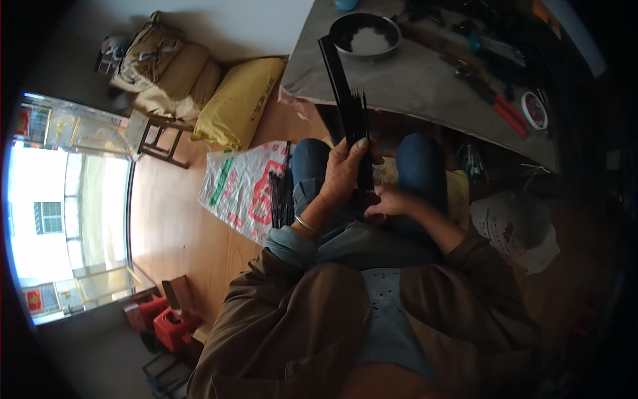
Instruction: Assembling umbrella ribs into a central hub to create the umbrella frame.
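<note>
- Head view, hands: left hand (345, 163) closed round a bundle of black strips (343, 100), thumb on the near face. Bracelet (306, 223) on that wrist.
- Right hand (391, 201) at the bundle's lower end, fingers curled (can't tell if it grips or just touches; the fingertips are hidden).
- Bundle location: above the lap, between the knees, long axis pointing away from the person, slightly left. Flat broad pieces reach farthest on the left; thinner ones on the right end in uneven tips. Far end overlaps the pan's left edge in this view (can't tell the height gap).
- Left of the left knee: more black strips (282, 201) lying on a printed plastic sheet (226, 189), white with red and green.
- Table (405, 83) ahead: dark round pan (339, 43) with whitish contents near the far edge; red-handled tool (510, 116) on the right, round tin (534, 111) just beside it. Other dark items behind (too dim to name).
- Floor, right: translucent plastic bag (515, 229).
- Floor, left: yellow sack (232, 103), small wooden stool (161, 141) near it, red stools (176, 329) farther back by the bright glass door (73, 213).
</note>
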Demonstrator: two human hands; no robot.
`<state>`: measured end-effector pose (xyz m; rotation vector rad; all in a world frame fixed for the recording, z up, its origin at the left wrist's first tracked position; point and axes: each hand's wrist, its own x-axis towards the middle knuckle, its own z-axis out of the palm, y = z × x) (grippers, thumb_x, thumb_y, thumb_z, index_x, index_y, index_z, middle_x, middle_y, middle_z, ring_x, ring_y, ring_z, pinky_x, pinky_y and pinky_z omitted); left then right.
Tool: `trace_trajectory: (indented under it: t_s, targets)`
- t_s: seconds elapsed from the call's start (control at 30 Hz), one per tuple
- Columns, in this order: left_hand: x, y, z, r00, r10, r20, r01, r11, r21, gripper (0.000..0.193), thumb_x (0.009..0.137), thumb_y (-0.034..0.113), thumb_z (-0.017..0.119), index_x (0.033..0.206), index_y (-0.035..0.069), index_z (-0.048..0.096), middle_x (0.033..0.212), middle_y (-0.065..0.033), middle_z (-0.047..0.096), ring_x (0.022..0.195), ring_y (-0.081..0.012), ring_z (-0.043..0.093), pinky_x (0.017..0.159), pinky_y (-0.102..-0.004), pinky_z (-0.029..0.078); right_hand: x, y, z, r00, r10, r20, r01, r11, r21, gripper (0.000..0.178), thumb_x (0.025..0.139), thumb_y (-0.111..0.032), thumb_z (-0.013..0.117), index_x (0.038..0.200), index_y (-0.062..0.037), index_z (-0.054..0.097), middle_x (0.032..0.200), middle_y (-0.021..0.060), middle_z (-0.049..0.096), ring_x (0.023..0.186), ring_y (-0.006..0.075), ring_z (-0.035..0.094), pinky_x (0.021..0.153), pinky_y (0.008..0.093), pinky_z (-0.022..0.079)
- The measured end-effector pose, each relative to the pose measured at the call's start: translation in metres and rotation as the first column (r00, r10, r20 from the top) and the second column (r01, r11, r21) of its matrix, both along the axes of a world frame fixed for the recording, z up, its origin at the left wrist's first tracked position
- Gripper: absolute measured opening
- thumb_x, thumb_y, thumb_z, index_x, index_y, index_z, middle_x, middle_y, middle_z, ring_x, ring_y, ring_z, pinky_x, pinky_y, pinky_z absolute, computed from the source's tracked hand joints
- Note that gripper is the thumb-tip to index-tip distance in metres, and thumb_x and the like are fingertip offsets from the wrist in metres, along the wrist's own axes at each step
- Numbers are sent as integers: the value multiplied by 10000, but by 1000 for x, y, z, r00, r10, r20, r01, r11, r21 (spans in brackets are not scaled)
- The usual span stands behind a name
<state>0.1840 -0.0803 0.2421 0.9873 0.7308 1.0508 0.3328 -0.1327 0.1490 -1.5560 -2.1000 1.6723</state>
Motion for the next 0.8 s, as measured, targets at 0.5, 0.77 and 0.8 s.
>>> trace_trajectory:
  t_s: [0.5,0.77,0.8]
  targets:
    - [25,10,61,964,-230,-135,244,965,97,322,930,286,575,1082,4,553,826,-55,622,766,-124,597,701,-274,497,8,-36,-26,980,60,-191,-120,940,-320,308,825,-226,684,1087,-71,637,1031,57,650,1008,165,573,907,316,433]
    - [68,-16,66,950,-299,-84,309,936,165,322,983,332,472,1072,37,566,758,-12,554,703,-93,525,665,-242,448,130,38,153,537,-318,-781,263,943,-202,287,915,-232,538,1123,-50,613,1023,69,644,971,196,625,888,343,498]
    - [75,-19,68,929,-361,-84,371,915,160,379,985,383,442,1070,35,565,761,-15,548,704,-96,522,668,-250,449,144,49,174,578,-179,-796,425,899,106,392,951,-318,477,1190,-21,567,1091,100,634,1017,218,619,920,357,484]
